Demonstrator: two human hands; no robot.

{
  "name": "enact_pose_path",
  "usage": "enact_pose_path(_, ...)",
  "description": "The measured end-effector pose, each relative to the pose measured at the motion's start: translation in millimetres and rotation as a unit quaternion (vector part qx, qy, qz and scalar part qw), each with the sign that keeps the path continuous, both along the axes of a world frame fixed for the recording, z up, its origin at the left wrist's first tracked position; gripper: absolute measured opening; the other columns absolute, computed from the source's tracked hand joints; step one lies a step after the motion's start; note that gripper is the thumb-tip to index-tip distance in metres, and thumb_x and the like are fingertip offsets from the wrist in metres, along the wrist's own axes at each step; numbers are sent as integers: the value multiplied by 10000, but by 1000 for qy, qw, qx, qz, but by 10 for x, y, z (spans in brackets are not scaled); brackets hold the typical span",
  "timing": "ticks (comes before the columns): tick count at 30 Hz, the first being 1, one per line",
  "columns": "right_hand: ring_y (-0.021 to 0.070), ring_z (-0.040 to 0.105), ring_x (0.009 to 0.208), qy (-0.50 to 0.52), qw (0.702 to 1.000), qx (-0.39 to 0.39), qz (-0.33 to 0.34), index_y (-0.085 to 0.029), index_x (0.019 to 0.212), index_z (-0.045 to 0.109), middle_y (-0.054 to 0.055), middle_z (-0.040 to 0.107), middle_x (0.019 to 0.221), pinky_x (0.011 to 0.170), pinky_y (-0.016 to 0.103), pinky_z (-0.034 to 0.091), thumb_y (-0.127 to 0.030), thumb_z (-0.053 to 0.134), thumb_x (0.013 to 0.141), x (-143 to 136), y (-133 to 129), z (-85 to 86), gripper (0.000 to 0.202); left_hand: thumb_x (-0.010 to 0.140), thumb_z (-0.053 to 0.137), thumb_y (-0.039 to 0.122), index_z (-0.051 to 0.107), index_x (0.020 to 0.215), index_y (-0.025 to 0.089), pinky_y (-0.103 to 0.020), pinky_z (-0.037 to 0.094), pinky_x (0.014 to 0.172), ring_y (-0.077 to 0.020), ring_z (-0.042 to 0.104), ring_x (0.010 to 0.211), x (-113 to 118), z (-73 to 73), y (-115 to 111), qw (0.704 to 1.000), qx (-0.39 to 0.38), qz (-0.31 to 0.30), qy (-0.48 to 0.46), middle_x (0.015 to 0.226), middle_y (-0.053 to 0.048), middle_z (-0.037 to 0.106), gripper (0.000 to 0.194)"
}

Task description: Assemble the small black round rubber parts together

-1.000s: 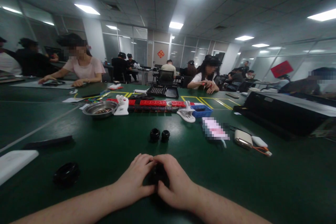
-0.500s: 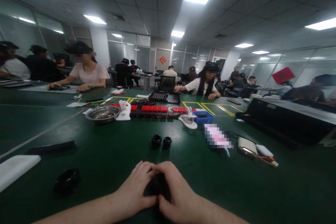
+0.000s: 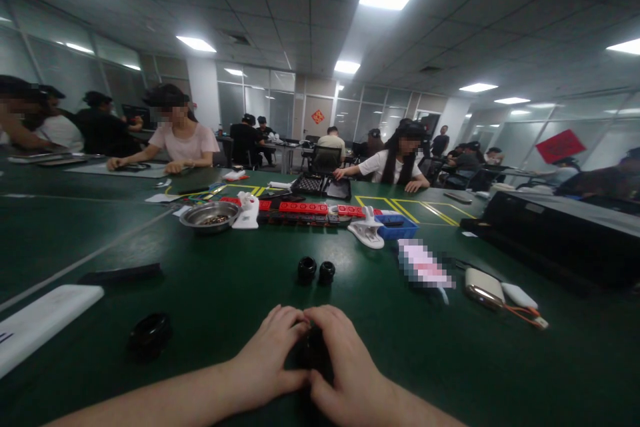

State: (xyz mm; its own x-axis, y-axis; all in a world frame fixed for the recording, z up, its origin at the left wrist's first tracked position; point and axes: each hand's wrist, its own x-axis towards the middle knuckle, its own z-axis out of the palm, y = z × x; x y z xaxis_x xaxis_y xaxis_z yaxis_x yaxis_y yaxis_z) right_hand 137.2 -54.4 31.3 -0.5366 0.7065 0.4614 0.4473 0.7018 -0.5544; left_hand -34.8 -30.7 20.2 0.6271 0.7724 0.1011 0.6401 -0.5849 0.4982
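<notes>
At the bottom centre, my left hand (image 3: 267,357) and my right hand (image 3: 347,367) curve around a black rounded part (image 3: 315,350) from both sides. Fingertips meet over its far side and the thumbs close on the near side, so most of the part is hidden and its kind is unclear. Just beyond the hands, two small glossy black ring-like parts, a left one (image 3: 307,270) and a right one (image 3: 327,272), stand together on the green table (image 3: 240,280). A larger black ring-shaped part (image 3: 150,335) lies to the left of my left forearm.
Further back are a metal bowl (image 3: 210,217) of small pieces, white clamp-like stands (image 3: 367,230), a red-and-black strip (image 3: 303,208) and a blue tray (image 3: 400,227). A white slab (image 3: 50,320) lies left; a power bank (image 3: 484,287) and large black box (image 3: 560,240) are right. Co-workers sit opposite.
The camera view has turned slightly left, so the scene sits further right in the picture. Both hands stay wrapped around the black part in nearly the same pose.
</notes>
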Motion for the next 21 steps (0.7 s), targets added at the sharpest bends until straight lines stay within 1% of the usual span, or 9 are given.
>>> enact_pose_path(3,258,451,1007,-25,996,-23,-85,-147,1169,397,107,497,1097,903,416,352,-161,586,603,-18,13,-28,596,645,651,267,542,1024,212,-478,204,1010,-260,426,1049,-11,-24,7,1000,2,-2,1,1087,-55,501,398)
enact_pose_path(5,269,461,982,-43,991,-44,-117,-144,1172,408,110,511,1063,880,429,367,-211,626,614,-23,34,-58,603,635,656,260,545,1020,211,-469,210,1011,-256,427,1045,-14,-36,10,1000,3,-3,-1,1081,-54,502,404)
enact_pose_path(7,255,477,957,-43,992,-53,-108,-154,1164,414,97,524,1035,861,410,385,-197,608,631,-17,47,-75,569,634,649,246,545,1027,216,-462,215,1011,-254,426,1050,-12,-40,12,1000,1,-4,-5,1084,-52,502,408)
enact_pose_path(9,230,490,947,-29,996,-47,-66,-166,1158,410,85,528,1041,857,380,394,-138,540,640,-6,40,-66,534,642,635,237,539,1047,227,-465,212,1012,-254,425,1055,-7,-36,13,1000,0,-2,-9,1089,-48,503,416)
enact_pose_path(11,219,488,970,-15,999,-33,-12,-172,1158,402,82,519,1078,880,372,383,-94,482,610,2,13,-35,560,646,637,251,527,1080,237,-471,216,1007,-260,424,1058,-5,-30,14,1000,4,1,-8,1098,-46,502,448)
enact_pose_path(13,230,471,1011,-8,1000,-15,12,-167,1163,391,92,502,1119,909,389,359,-95,469,580,1,-17,-3,592,639,656,275,526,1091,230,-470,223,1003,-266,424,1057,-6,-27,17,1000,5,0,-2,1105,-53,501,472)
enact_pose_path(15,249,452,1038,-11,1000,-3,-12,-156,1167,385,107,489,1141,922,410,341,-127,502,588,-10,-33,13,592,635,668,287,533,1076,216,-468,217,1009,-268,421,1063,-9,-26,21,1000,1,-4,3,1110,-61,500,467)
enact_pose_path(18,269,450,1024,-39,995,-18,-87,-144,1186,382,121,498,1129,904,429,349,-205,576,627,-26,-21,6,595,663,649,312,541,1049,215,-479,198,1018,-261,430,1055,-11,-17,19,1000,-3,-6,-5,1091,-57,506,413)
enact_pose_path(21,259,478,959,-66,991,-37,-109,-158,1147,433,99,540,1063,866,420,376,-228,583,652,-26,-1,-1,522,667,630,294,539,1043,233,-477,210,1013,-254,441,1044,-4,-1,5,1000,-4,-2,-11,1076,-44,512,392)
